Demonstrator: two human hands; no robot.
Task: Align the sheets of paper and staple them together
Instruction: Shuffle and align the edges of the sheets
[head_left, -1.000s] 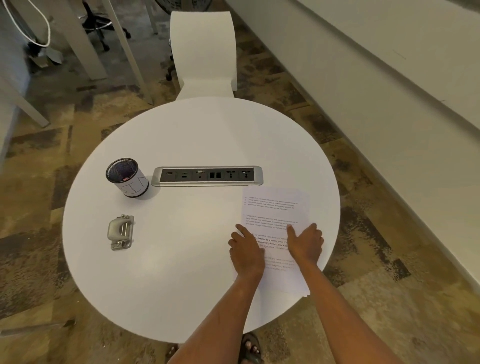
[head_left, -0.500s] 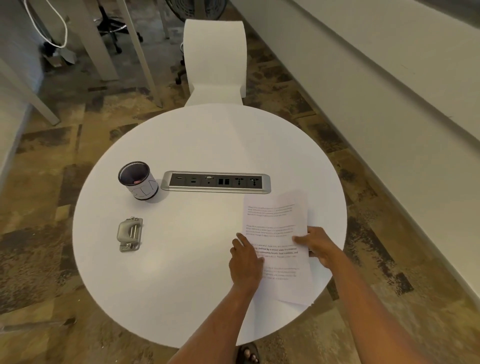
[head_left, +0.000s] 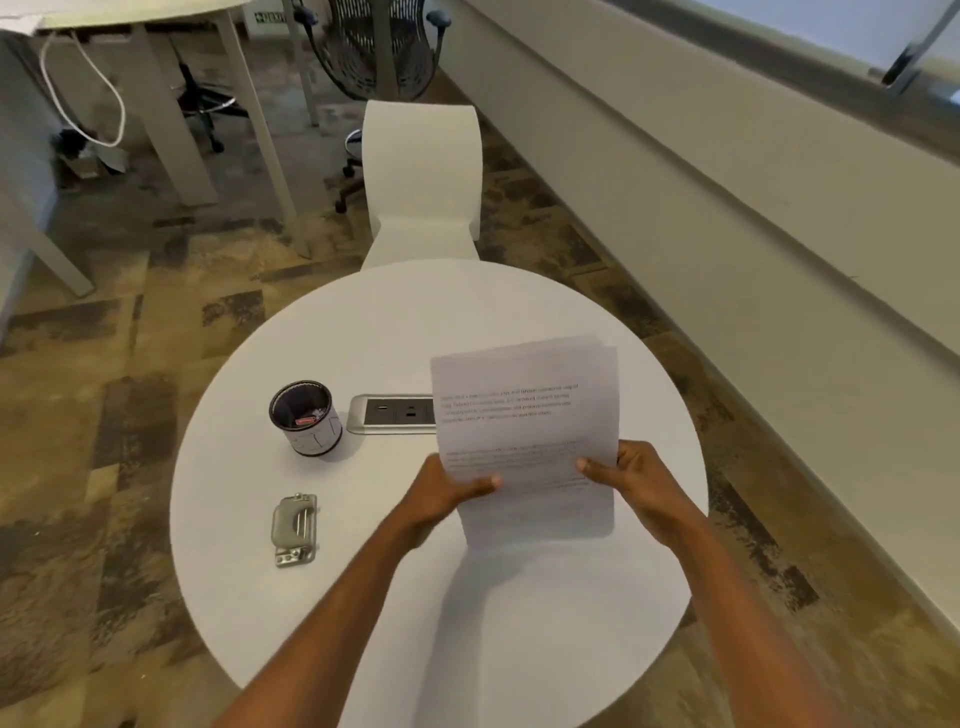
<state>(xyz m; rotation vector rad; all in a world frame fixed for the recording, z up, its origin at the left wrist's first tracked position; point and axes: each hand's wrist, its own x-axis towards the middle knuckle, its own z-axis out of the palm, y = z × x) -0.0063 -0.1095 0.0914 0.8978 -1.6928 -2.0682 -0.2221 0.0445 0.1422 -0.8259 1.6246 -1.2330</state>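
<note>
Table (head_left: 363, 332), round and white, carries all items. Sheets of paper (head_left: 524, 410) are held raised above its right half, tilted, upper edges slightly offset. Left hand (head_left: 447, 491) grips the stack's left edge, thumb on the printed face; right hand (head_left: 636, 475) grips the right edge likewise. Power socket strip (head_left: 389, 414) sits at centre, partly hidden by the sheets. Cup (head_left: 306, 418) stands just left of it. Stapler (head_left: 294, 530) lies near the left edge.
</note>
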